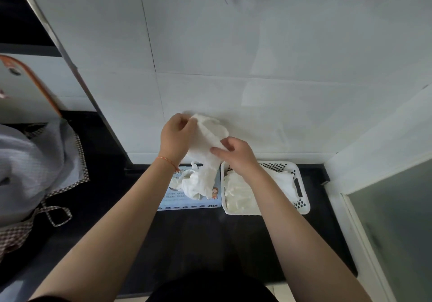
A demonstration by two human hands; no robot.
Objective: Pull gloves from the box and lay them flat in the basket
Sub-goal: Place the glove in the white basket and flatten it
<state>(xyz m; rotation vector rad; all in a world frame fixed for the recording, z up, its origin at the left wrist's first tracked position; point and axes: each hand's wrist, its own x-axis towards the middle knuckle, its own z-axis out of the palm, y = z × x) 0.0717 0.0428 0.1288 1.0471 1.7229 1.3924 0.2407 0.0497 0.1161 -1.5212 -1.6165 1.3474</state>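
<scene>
A thin white glove (pixel 207 135) is held up in front of the wall, stretched between both hands. My left hand (pixel 174 136) pinches its upper left edge. My right hand (pixel 235 154) grips its lower right part. The glove's lower end hangs down toward the glove box (pixel 190 204), a pale blue carton lying flat on the dark counter with more white gloves (pixel 195 186) bunched out of its opening. Right of the box stands a white perforated basket (pixel 301 198) with white gloves (pixel 238 196) lying in it; my right forearm crosses over it.
A grey cloth with checked trim (pixel 35 168) lies heaped at the left on the dark counter (pixel 198 238). The white tiled wall (pixel 257 56) rises right behind the box and basket. A frosted glass panel (pixel 392 226) stands at the right.
</scene>
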